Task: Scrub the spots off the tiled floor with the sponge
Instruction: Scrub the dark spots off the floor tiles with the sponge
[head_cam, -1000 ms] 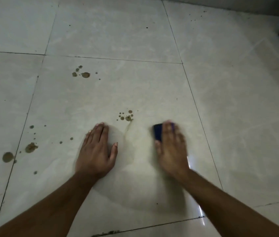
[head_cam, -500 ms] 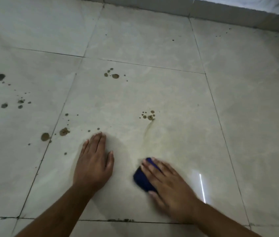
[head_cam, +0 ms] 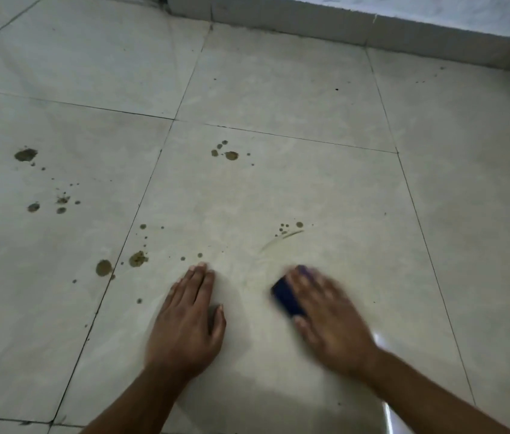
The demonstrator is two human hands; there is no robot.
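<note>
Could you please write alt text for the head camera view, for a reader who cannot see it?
A person's right hand presses a dark blue sponge on a pale tiled floor, blurred by motion, while the left hand rests flat beside it. Brown spots dot the tiles ahead and leftward.

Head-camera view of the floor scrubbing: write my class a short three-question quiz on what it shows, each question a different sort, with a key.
1. True or false: the left hand lies flat on the tiled floor, holding nothing.
2. Multiple choice: the dark blue sponge is A) beside the wall, B) under the right hand, C) under the left hand.
3. Fill in: the spot cluster nearest the sponge lies on the ___ tile as both hands.

Key: 1 true; 2 B; 3 same.
</note>
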